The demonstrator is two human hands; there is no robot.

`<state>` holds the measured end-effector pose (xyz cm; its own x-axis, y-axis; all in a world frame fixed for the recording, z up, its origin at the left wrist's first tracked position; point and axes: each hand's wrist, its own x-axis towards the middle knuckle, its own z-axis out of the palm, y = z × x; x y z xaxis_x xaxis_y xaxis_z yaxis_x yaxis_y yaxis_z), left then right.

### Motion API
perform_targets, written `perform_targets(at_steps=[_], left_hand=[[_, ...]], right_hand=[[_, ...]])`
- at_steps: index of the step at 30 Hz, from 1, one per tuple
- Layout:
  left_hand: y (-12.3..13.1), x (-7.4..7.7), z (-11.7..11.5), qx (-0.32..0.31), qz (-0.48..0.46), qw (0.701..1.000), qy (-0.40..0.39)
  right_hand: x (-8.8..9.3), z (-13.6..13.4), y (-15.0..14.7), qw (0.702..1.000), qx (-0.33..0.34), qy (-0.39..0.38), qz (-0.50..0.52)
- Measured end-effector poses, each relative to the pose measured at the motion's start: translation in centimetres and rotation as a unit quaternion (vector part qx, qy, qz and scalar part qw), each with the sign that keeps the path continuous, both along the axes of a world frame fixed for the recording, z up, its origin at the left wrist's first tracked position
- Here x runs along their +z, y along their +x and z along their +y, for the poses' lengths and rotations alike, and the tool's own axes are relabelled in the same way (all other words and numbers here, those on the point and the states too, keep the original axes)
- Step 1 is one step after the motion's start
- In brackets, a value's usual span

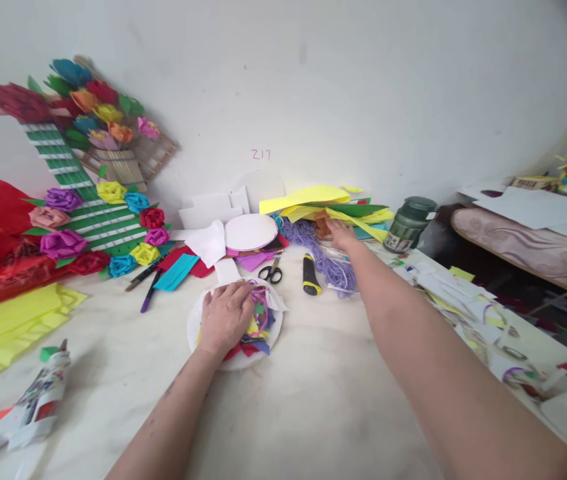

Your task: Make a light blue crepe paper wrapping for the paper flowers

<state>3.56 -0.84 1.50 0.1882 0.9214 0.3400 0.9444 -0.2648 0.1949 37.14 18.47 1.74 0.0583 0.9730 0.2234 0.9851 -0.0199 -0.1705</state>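
Note:
My left hand (227,317) lies palm down over a heap of coloured paper scraps (259,327), its fingers stretched out. The scraps rest on a round white disc (194,319), and the hand covers part of both. At the back, my right hand (342,235) reaches to a pile of yellow paper (308,199) and green paper (358,210). Its fingers look extended, with the tips partly hidden at the pile. Beside it lies a tangle of purple yarn (320,253). Black scissors (270,271) and a yellow-and-black cutter (309,275) lie between my hands.
A white oval card (250,231) lies at the back. Paper-flower crafts (108,213) lean on the left wall. A dark green jar (410,223) stands right of the pile. Paper scraps (468,307) litter the right edge. A glue gun (38,400) lies front left.

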Motion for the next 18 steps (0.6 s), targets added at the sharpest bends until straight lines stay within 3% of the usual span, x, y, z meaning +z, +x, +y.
perform_targets(at_steps=[7,11,14,18], left_hand=[[0.0,-0.2,0.1,-0.007,0.006,1.0,0.006],[0.0,-0.2,0.1,-0.008,0.007,1.0,0.009],[-0.1,-0.1,0.2,-0.008,0.009,1.0,0.003],[-0.1,-0.1,0.3,-0.007,0.01,1.0,-0.006]], right_hand=[[-0.2,0.3,-0.1,0.992,0.02,0.062,-0.107],[-0.1,0.2,0.2,0.991,0.037,0.047,-0.119],[0.2,0.3,0.7,0.997,0.043,0.021,-0.066],[0.3,0.6,1.4,0.997,-0.011,0.002,0.083]])
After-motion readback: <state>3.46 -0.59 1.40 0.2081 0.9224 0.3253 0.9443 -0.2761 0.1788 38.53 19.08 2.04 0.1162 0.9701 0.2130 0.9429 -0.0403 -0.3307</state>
